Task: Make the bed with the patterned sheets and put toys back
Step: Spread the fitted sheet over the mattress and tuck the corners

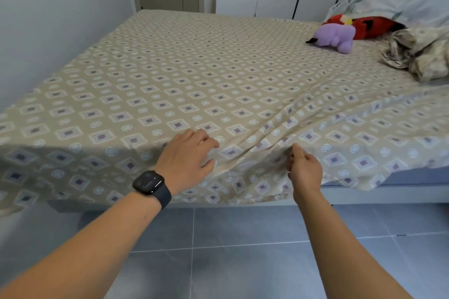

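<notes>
Bed: a mattress beside a pale wall, covered by a beige patterned sheet (170, 75) printed with squares and circles.
Sheet edge: it hangs over the near side of the bed above a grey tiled floor (243, 238); at far right a corner rides up, showing the blue mattress (418, 176).
Left hand (187, 155): rests palm down on the sheet at the near edge, fingers spread and fairly straight; a dark smartwatch (149, 183) is on the wrist.
Right hand (305, 168): just beside the left, its grip pinching a fold of sheet, with creases fanning away from it towards the right.
Toys: a purple plush toy (334, 36) lies at the far right of the bed, touching a red plush toy (369, 26) behind it.
Bedding: a crumpled beige cloth (418, 53) lies near the toys; a leaf-print pillow (401, 0) sits behind them.
</notes>
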`<state>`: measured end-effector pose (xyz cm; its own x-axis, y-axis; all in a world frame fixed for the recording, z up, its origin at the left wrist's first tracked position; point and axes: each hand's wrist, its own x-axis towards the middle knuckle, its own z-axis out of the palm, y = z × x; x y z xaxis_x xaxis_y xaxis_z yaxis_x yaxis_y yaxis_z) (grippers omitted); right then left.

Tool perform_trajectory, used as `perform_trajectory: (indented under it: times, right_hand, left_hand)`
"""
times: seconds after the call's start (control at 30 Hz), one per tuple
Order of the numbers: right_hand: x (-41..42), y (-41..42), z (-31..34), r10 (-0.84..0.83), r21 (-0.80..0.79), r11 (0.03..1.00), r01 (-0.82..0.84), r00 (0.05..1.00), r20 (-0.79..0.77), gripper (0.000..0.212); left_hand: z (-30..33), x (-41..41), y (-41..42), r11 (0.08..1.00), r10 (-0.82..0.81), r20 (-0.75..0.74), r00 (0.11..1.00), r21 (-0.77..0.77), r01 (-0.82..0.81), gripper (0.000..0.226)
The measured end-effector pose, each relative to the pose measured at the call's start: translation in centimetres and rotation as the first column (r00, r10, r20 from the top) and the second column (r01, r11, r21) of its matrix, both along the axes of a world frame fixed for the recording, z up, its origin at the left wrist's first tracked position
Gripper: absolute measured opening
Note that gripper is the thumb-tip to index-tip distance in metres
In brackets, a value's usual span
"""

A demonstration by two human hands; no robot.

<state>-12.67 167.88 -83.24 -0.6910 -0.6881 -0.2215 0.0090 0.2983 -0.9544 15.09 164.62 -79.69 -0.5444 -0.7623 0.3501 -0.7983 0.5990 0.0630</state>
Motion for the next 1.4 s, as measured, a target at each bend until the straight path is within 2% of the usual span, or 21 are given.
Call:
perform_trajectory:
  times: [0.1, 0.17, 0.23, 0.3, 0.37, 0.47, 0.53, 0.6, 0.63, 0.7, 0.73, 0.8, 0.9, 1.1, 1.2, 1.27, 1.3, 1.4]
  right_hand:
    - [-2.0, -0.6, 0.2, -0.052, 0.001, 0.999, 0.053, 0.969, 0.243, 0.053]
    - [-2.7, -0.9, 0.5, -0.060, -0.025, 0.997, 0.071, 0.952, 0.301, 0.046]
    - [-2.7, -1.2, 0.8, -0.077, -0.060, 0.993, 0.098, 0.957, 0.281, 0.040]
    - [-4.0, -1.0, 1.0, -0.125, -0.100, 0.982, 0.158, 0.953, 0.275, 0.035]
    - [-4.2, 0.2, 0.8, -0.192, -0.110, 0.970, 0.218, 0.960, 0.205, 0.030]
    - [-4.0, 2.5, -1.4, -0.280, -0.041, 0.958, 0.284, 0.956, 0.087, 0.034]
    - [-4.3, 3.1, -2.1, -0.242, 0.025, 0.970, 0.241, 0.960, 0.139, 0.035]
    - [-5.4, 2.8, -1.6, -0.165, 0.061, 0.986, 0.154, 0.944, 0.285, 0.036]
    - [-6.6, 2.9, -1.3, -0.119, 0.063, 0.992, 0.105, 0.946, 0.301, 0.034]
    - [-8.5, 2.8, -1.1, -0.063, 0.076, 0.996, 0.052, 0.987, 0.147, 0.030]
    - [-9.5, 2.7, -1.3, -0.080, 0.055, 0.996, 0.076, 0.994, 0.073, 0.031]
    - [-11.2, 2.3, -1.5, -0.134, -0.011, 0.991, 0.135, 0.986, 0.098, 0.039]
    - [-13.4, 1.4, -1.2, -0.104, -0.047, 0.992, 0.121, 0.957, 0.271, 0.050]
    - [-16.8, 1.6, -1.0, -0.128, -0.068, 0.986, 0.155, 0.944, 0.303, 0.025]
    - [-18.0, 1.9, -0.2, -0.096, -0.102, 0.986, 0.134, 0.946, 0.311, 0.032]
    - [-18.3, 1.9, -0.2, -0.077, -0.103, 0.988, 0.112, 0.952, 0.296, 0.037]
    - [-18.1, 1.7, -0.2, -0.066, -0.104, 0.990, 0.100, 0.956, 0.287, 0.038]
    - [-17.9, 1.5, -0.2, -0.073, -0.140, 0.983, 0.118, 0.954, 0.291, 0.032]
  left_hand:
    - [1.2, -5.1, -2.0, 0.994, -0.104, 0.053, 0.993, 0.045, 0.102, 0.051]
    - [2.2, -9.1, -4.5, 0.986, -0.136, 0.105, 0.985, 0.113, 0.124, 0.072]
    - [2.4, -11.7, -6.6, 0.966, -0.151, 0.135, 0.979, 0.232, 0.117, 0.095]
    - [1.0, -14.1, -7.5, 0.941, -0.153, 0.142, 0.978, 0.323, 0.100, 0.109]
    - [-0.5, -14.3, -7.5, 0.936, -0.139, 0.154, 0.978, 0.342, 0.079, 0.118]
    - [-1.1, -14.1, -7.7, 0.927, -0.175, 0.109, 0.979, 0.352, 0.127, 0.129]
    - [-0.9, -14.0, -7.8, 0.928, -0.198, 0.125, 0.972, 0.344, 0.144, 0.128]
    - [-1.1, -13.8, -7.9, 0.943, -0.197, 0.185, 0.963, 0.305, 0.135, 0.119]
    - [-1.2, -14.1, -7.9, 0.949, -0.197, 0.207, 0.958, 0.286, 0.134, 0.113]
    - [-1.6, -14.2, -8.0, 0.962, -0.180, 0.218, 0.959, 0.241, 0.126, 0.103]
    - [-1.7, -14.3, -8.1, 0.965, -0.170, 0.217, 0.961, 0.233, 0.118, 0.100]
    - [-1.9, -14.4, -8.2, 0.969, -0.152, 0.212, 0.965, 0.225, 0.104, 0.098]
    - [-2.1, -14.5, -8.0, 0.975, -0.140, 0.211, 0.967, 0.201, 0.098, 0.098]
    - [-1.8, -14.8, -7.9, 0.976, -0.135, 0.227, 0.965, 0.201, 0.089, 0.098]
    - [-1.8, -15.0, -7.7, 0.982, -0.097, 0.259, 0.961, 0.183, 0.050, 0.101]
    - [-1.3, -16.1, -7.0, 0.975, -0.081, 0.331, 0.940, 0.224, 0.005, 0.110]
    - [-0.6, -17.4, -6.6, 0.962, -0.113, 0.359, 0.927, 0.274, 0.011, 0.116]
    - [0.8, -25.7, -6.4, 0.920, -0.302, 0.366, 0.880, 0.353, 0.169, 0.122]
